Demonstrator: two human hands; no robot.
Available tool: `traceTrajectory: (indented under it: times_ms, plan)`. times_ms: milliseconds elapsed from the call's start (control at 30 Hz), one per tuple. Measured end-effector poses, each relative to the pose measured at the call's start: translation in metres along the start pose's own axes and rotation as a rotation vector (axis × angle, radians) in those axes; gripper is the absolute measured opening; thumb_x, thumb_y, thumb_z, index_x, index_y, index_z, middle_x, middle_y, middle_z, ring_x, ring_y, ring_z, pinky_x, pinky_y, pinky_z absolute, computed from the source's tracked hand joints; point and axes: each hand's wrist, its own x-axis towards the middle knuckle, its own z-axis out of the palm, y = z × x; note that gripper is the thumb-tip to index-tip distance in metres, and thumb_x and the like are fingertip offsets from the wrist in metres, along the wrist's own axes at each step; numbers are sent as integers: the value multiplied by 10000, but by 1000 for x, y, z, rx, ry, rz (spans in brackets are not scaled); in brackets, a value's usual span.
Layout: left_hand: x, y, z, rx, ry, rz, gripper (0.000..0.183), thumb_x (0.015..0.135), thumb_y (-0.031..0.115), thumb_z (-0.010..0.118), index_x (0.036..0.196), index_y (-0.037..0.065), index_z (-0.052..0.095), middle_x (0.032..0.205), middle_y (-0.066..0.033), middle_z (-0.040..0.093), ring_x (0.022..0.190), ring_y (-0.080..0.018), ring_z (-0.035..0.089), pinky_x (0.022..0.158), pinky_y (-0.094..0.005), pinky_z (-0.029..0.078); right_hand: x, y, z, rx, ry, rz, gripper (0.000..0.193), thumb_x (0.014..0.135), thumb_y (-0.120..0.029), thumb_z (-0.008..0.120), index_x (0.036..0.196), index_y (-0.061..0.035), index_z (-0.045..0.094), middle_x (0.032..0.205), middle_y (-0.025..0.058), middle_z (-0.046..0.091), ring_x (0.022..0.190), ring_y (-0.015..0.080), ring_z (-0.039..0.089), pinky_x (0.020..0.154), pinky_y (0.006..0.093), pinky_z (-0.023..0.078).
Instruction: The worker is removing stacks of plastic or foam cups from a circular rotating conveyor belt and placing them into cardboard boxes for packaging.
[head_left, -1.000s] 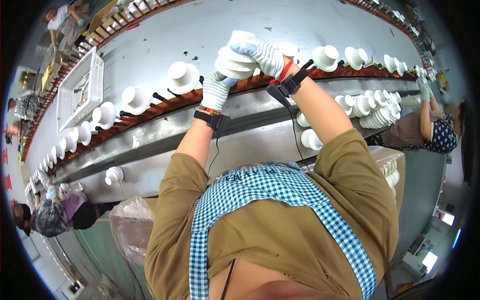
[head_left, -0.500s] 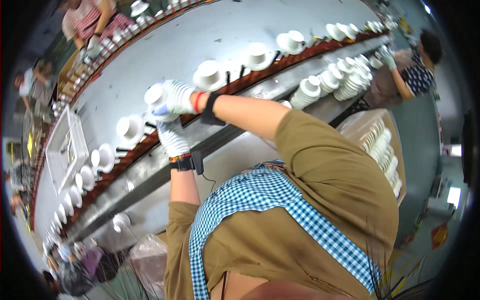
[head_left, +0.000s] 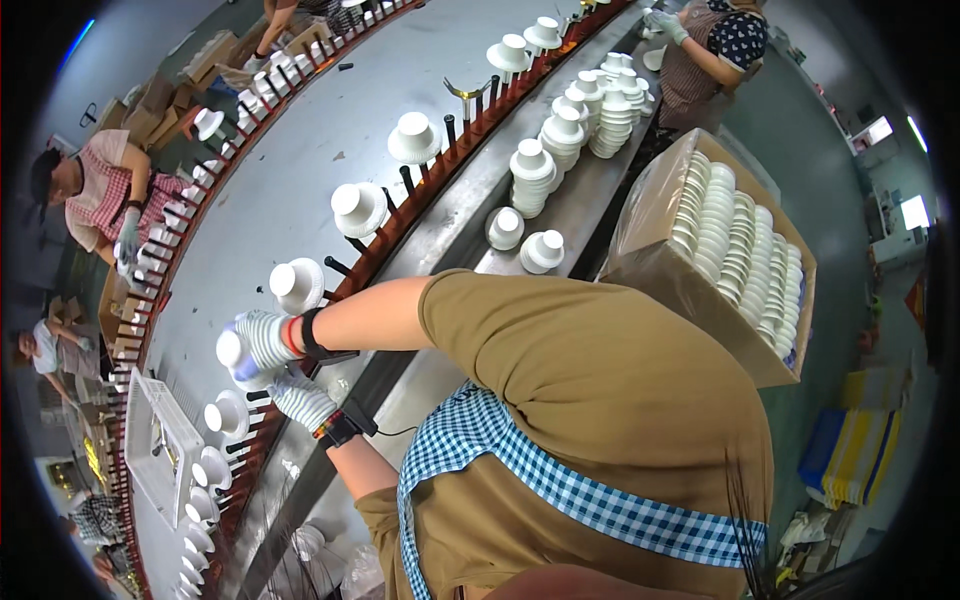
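Observation:
At the left of the conveyor, both my hands, in striped white gloves, meet around a white hat-shaped piece (head_left: 231, 348). My right hand (head_left: 264, 342) is closed over its side, fingers wrapped round it. Just below, my left hand (head_left: 303, 396) is closed against the same piece's underside, its fingertips partly hidden. Similar white hat-shaped pieces stand along the line beside black pegs (head_left: 338, 266); the closest are a piece above my hands (head_left: 297, 285) and another below them (head_left: 228, 413). Whether the held piece sits on a peg is hidden.
A reddish-brown peg chain (head_left: 425, 195) curves along the grey table. Stacked white pieces (head_left: 533, 177) stand on the metal ledge, near a full carton (head_left: 640, 235). A white tray (head_left: 160, 440) lies left. Co-workers stand at the upper right (head_left: 715, 50) and across the table (head_left: 112, 190).
The view has swung toward the right, bringing the carton and stacks further in. Both my hands remain together at a white hat-shaped piece, now lower and further left in the picture.

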Motion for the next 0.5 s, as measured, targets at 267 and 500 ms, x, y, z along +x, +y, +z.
traceTrajectory:
  times_ms: [267,500]
  plan:
    - [-40,173,52,-146,475,-3,361,993,135,486,1338,34,524,1347,-101,558,1179,-229,548,1044,-389,447,-33,-22,-4,-65,326,-488,575,610,-378,828,1069,-101,619,1061,144,610,1012,352,597,903,444,507]
    - [-83,204,136,71,8,281,355,992,128,612,1321,6,565,1238,-103,618,1127,-195,579,1012,-345,454,-111,9,-151,549,379,-285,612,739,-260,850,1228,-55,544,1125,95,615,1054,240,609,942,386,491]
